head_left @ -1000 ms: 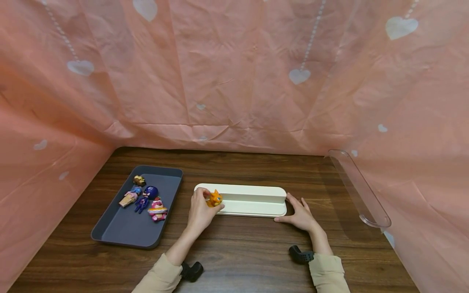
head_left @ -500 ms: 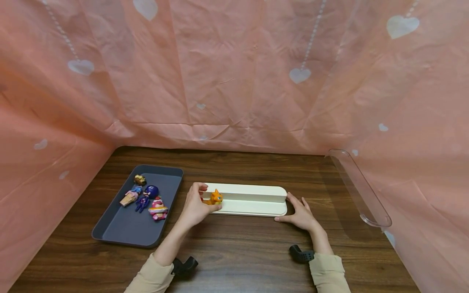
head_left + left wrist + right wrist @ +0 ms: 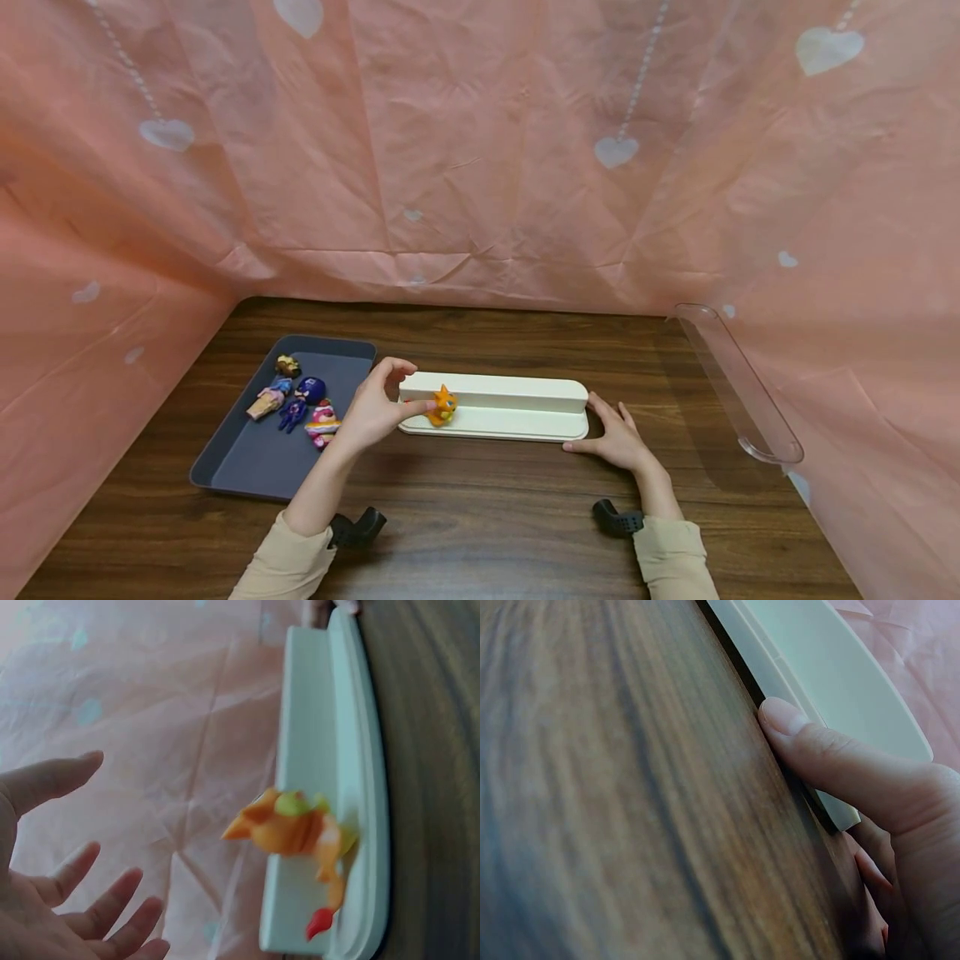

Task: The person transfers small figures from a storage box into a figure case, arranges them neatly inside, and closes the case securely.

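An orange dragon-like figurine (image 3: 442,407) with a red tail tip (image 3: 320,922) stands on the lower step at the left end of a white two-step display base (image 3: 517,423). My left hand (image 3: 372,412) is just left of it, fingers spread and holding nothing. In the left wrist view, a gap shows between that hand (image 3: 82,900) and the figurine (image 3: 289,829). My right hand (image 3: 617,442) holds the base's right end, thumb along the front edge. In the right wrist view the thumb (image 3: 840,757) lies against the base's rim (image 3: 780,671); the other fingers are partly hidden.
At left, a dark grey tray (image 3: 251,471) holds several small figurines (image 3: 309,390), one of them pink (image 3: 322,423). A clear plastic cover (image 3: 731,383) lies at the right of the wooden table (image 3: 480,517). Pink cloth (image 3: 480,167) encloses the back and sides.
My left hand has let go of the orange figurine and drawn back left, its fingers opening. The figurine stays on the base. My right hand keeps its place.
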The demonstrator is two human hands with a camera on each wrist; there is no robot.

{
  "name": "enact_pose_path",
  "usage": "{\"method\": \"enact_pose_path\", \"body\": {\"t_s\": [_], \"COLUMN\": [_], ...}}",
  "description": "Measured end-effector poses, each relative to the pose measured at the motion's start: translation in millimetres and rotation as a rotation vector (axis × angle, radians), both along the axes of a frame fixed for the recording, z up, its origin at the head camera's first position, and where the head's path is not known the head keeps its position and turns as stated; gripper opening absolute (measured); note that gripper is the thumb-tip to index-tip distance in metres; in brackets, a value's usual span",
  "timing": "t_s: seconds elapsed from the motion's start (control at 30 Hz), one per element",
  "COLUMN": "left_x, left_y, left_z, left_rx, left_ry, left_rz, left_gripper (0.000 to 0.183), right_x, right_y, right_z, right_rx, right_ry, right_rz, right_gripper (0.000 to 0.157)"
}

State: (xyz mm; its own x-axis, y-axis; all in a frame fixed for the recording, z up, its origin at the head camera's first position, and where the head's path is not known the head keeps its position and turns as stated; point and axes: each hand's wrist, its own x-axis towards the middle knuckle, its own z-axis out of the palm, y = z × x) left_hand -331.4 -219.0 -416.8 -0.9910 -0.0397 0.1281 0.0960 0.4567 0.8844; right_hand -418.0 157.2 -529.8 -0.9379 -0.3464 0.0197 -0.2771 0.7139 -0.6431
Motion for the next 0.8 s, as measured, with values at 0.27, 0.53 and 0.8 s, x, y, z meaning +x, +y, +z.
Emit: {"method": "enact_pose_path", "body": {"t_s": [0.27,0.53,0.8], "left_x": [1.6,2.2,-5.8], "left_y": [-24.4,-53.0,-84.1], "left_z": [16.8,33.1,47.5], "left_rx": [-0.002,0.000,-0.048], "left_ry": [0.046,0.005,-0.051], "left_rz": [0.016,0.083,0.061], "left_gripper": [0.036,0.032,0.041], "right_x": [0.0,0.7,0.8], "right_y": [0.1,0.2,2.5], "right_z": [0.2,-3.5,-4.5], "right_rx": [-0.001,0.016,0.012], "right_ry": [0.012,0.018,0.017], "right_rz": [0.004,0.007,-0.003], "right_gripper": [0.102,0.105,0.105]}}
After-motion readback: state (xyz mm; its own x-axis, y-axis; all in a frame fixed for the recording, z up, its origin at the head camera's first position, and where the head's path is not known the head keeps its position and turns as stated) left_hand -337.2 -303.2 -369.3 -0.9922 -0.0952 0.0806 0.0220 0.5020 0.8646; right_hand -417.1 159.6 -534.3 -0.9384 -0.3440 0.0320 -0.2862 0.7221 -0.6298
